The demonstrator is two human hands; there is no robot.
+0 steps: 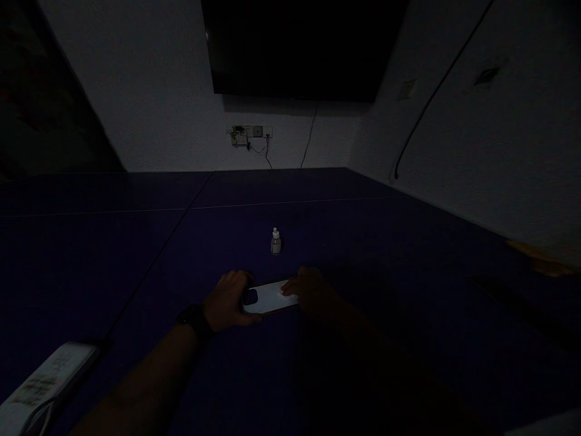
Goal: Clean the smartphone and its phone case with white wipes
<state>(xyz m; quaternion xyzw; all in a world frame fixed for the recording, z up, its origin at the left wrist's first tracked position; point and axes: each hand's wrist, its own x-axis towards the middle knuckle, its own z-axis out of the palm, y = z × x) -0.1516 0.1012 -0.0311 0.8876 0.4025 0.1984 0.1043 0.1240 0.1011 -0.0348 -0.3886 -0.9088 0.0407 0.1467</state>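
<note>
A pale phone case (269, 298) with a dark camera cutout at its left end lies on the dark blue tabletop. Gripping its left end is my left hand (227, 298), thumb along the near edge and fingers at the far edge; a dark watch sits on that wrist. My right hand (314, 292) is over the case's right end, fingertips pressed down on its surface. A small white bit shows at those fingertips, too dim to name. Beyond the case stands a small upright dropper bottle (276, 243) with a white top, apart from both hands.
A white power strip (49, 378) with cables lies at the near left. At the back, a black television screen (304, 48) hangs above wall sockets (254, 132) with wires. A dark cable (436, 97) runs down the right wall. The room is very dim.
</note>
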